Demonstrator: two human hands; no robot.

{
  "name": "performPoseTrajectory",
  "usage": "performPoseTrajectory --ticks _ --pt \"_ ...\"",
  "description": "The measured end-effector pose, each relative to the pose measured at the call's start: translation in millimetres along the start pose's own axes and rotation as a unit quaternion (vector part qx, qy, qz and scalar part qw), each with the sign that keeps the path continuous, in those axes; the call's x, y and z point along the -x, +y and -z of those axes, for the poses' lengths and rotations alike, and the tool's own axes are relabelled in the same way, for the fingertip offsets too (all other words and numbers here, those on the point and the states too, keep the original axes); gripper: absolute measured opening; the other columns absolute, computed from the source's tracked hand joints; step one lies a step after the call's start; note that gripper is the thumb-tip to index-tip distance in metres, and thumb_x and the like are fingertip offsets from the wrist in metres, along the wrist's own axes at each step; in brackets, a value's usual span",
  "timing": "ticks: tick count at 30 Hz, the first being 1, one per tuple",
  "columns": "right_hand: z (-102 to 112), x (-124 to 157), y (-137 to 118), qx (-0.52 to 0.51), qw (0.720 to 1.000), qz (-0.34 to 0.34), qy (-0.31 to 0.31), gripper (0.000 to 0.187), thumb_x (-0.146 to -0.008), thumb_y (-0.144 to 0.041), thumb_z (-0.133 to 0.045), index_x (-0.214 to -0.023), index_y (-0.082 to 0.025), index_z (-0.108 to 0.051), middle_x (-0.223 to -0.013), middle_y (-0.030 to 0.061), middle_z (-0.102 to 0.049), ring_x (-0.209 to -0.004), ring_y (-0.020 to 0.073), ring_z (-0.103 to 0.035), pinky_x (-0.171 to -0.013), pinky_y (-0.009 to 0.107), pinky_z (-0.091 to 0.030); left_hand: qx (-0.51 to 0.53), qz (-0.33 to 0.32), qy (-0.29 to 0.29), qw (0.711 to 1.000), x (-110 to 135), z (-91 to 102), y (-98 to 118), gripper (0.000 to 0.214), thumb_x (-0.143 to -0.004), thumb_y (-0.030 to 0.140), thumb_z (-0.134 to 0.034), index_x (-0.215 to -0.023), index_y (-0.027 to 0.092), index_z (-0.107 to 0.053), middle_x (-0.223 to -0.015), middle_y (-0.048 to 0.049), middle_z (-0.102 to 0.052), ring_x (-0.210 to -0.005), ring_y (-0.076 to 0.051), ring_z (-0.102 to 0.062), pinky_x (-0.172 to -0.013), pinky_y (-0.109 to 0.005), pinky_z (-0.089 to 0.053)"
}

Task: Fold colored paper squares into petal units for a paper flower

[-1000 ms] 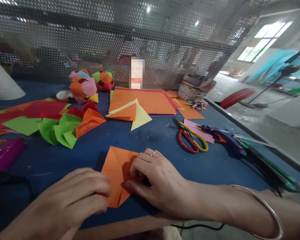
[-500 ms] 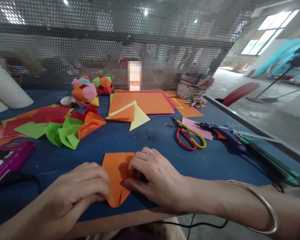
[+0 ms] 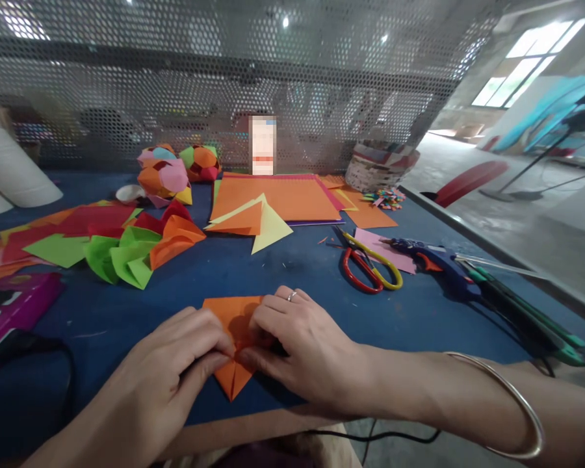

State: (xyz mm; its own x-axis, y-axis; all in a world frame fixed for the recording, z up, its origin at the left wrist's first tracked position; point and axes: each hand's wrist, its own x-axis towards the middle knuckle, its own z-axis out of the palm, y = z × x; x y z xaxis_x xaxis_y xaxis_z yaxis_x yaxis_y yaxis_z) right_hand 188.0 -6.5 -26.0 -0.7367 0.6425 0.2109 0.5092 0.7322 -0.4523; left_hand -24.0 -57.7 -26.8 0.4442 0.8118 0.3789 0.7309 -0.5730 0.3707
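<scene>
Your folded orange paper sheet [image 3: 230, 311] lies on the blue table top [image 3: 283, 273] near the front edge, between your hands, with only its far edge and near tip showing. Your left hand [image 3: 175, 364] has its fingers pressed together and laid flat across the sheet's left half; whether the thumb grips underneath cannot be told. Your right hand [image 3: 302, 351] is curled over the right half, thumb and fingertips pinching the paper where the two hands meet. The risk, as it looks, is a skewed crease: with so much of the sheet covered, uneven pressure could let the layers slide apart, or push the near tip past the table edge. Half a second ago your left fingertips sat at the sheet's left edge and more orange showed; they have since slid right to meet your right thumb, which has stayed put.
</scene>
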Motion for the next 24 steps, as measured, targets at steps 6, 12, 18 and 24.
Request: performPoseTrajectory --ticks 6,12,18,24 --pt "0 1 0 0.005 1.0 0.002 0.0 0.022 -0.09 -0.033 -0.073 -0.081 -0.016 -0.061 -0.078 0.0013 -0.065 -0.077 0.0173 -0.051 -0.073 0.032 -0.038 -0.029 -0.019 0.003 0.999 2 -2.3 1 0.017 -0.1 0.024 -0.046 -0.087 0.025 -0.056 -0.083 0.0054 -0.063 -0.078 -0.01 -0.059 -0.072 -0.019 -0.046" --pt "0 1 0 -0.001 1.0 -0.003 -0.003 0.022 -0.09 -0.032 -0.073 -0.08 -0.016 -0.061 -0.079 0.0009 -0.064 -0.077 0.0169 -0.051 -0.073 0.032 -0.038 -0.038 -0.01 0.002 0.999 3 -6.4 3 0.018 -0.1 0.02 -0.045 -0.084 0.024 -0.053 -0.081 0.0047 -0.06 -0.076 -0.012 -0.056 -0.074 -0.024 -0.044" --pt "-2 0 2 0.0 1.0 0.004 0.007 0.026 -0.089 -0.034 -0.074 -0.078 -0.017 -0.059 -0.076 0.0001 -0.063 -0.076 0.0165 -0.05 -0.072 0.032 -0.037 -0.084 -0.032 0.03 0.995 7 -11.5 1 0.014 -0.099 0.02 -0.045 -0.089 0.024 -0.053 -0.083 0.0044 -0.062 -0.078 -0.015 -0.057 -0.072 -0.029 -0.04" --pt "-1 2 0 0.014 1.0 -0.002 0.003 0.026 -0.091 -0.036 -0.073 -0.079 -0.017 -0.059 -0.079 0.0009 -0.063 -0.077 0.0173 -0.05 -0.073 0.033 -0.037 -0.172 -0.054 0.069 0.981 16 -15.0 4 0.014 -0.098 0.019 -0.046 -0.106 0.019 -0.057 -0.105 -0.004 -0.059 -0.098 -0.021 -0.052 -0.088 -0.035 -0.036"
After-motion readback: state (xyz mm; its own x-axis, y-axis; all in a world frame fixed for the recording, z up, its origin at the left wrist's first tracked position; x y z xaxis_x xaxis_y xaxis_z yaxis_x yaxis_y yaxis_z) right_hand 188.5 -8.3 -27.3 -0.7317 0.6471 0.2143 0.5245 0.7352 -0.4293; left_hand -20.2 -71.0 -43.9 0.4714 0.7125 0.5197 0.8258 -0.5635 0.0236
